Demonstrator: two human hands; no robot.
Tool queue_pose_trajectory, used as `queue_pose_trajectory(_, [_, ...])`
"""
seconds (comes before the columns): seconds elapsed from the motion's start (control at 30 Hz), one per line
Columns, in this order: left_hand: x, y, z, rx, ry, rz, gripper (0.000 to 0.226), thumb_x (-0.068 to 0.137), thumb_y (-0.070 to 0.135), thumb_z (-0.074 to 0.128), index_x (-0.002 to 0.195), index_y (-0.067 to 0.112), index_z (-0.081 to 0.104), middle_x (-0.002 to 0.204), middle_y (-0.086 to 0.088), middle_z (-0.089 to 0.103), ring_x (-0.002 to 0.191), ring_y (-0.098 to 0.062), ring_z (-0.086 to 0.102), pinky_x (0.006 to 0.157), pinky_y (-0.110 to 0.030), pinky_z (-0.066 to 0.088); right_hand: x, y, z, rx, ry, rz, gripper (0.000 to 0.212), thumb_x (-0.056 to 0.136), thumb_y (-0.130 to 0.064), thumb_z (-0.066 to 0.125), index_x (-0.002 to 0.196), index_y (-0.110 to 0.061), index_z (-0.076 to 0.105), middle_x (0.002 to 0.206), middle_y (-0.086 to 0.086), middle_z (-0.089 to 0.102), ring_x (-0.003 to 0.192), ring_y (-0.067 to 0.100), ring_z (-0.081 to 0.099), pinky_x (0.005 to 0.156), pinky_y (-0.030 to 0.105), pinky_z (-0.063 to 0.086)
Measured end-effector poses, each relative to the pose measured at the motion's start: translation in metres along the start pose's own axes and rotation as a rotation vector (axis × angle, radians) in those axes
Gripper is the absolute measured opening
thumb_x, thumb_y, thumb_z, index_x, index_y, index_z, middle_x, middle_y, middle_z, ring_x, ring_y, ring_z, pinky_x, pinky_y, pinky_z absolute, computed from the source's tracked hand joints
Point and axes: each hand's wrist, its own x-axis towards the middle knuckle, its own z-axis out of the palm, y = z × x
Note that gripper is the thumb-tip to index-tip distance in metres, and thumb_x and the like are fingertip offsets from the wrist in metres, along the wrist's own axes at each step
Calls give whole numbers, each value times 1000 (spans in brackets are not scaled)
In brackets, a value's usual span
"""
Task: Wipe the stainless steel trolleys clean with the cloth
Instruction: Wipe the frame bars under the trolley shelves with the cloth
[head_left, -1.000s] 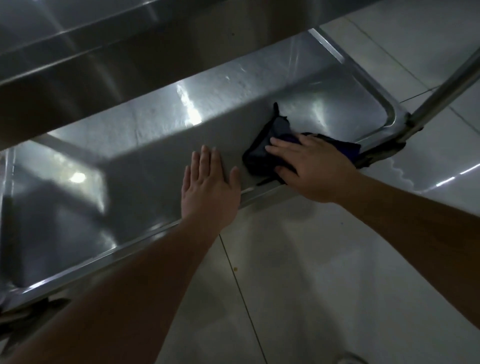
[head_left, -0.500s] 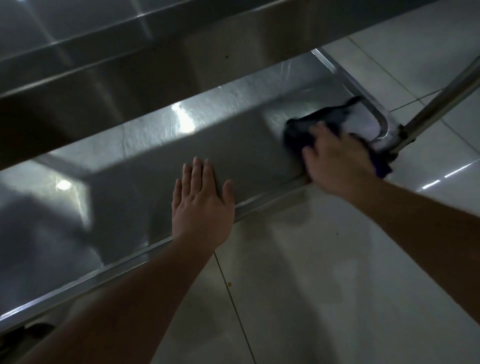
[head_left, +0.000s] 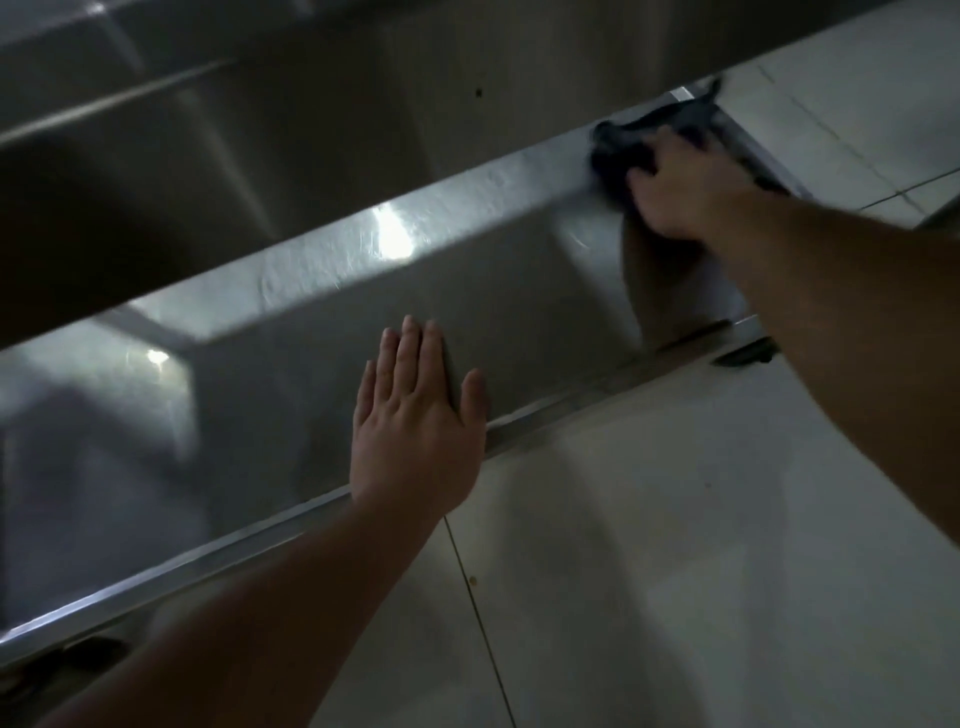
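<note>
Right hand (head_left: 685, 192) grips the dark cloth (head_left: 623, 150) at the trolley shelf's (head_left: 322, 291) far corner; left hand (head_left: 415, 441), fingers straight, braces it; press firmly into that corner

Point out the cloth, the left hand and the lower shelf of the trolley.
cloth (head_left: 621, 150), head view, on the dark bunched fabric left of the knuckles.
left hand (head_left: 415, 439), head view, on the back of the hand.
lower shelf (head_left: 524, 275), head view, on bare steel between the two hands.
</note>
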Motion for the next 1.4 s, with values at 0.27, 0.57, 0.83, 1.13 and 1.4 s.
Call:
queue_pose_trajectory(0.27, [0,0,4,34,24,-16,81,102,70,6,170,26,8,177,8,-1,161,-7,-13,129,-31,-9,-60,-79,42,64,-77,-368,65,94,-53,39,155,-32,40,164,6,39,147,39,38,121,49,31])
queue_pose_trajectory(0.57, [1,-2,3,28,9,-13,77,103,69,9,169,29,9,177,11,-1,161,-6,-12,129,-31,-7,18,-18,14,-136,70,-267,69,98,-64,34,147,-18,50,154,18,50,137,45,49,114,54,35])
queue_pose_trajectory(0.83, [0,4,0,17,-11,-40,75,106,65,15,170,26,8,177,8,-2,161,-8,-12,131,-35,-5,-28,76,4,-95,49,131,72,103,-57,19,166,-22,12,175,-2,6,157,42,10,126,57,13])
queue_pose_trajectory(1.13, [2,3,2,4,-52,-30,76,106,62,8,170,22,3,177,6,-7,161,-10,-16,129,-35,-9,-178,15,55,-76,214,-146,61,102,-52,39,148,-15,51,157,7,50,139,38,47,116,52,34])
queue_pose_trajectory(1.4, [6,-18,-30,-13,-200,54,69,109,57,16,170,24,10,178,3,-4,163,-15,-6,127,-33,-5,-236,-24,84,-93,171,-536,61,100,-62,47,147,-23,57,149,-5,59,132,35,52,112,51,36])
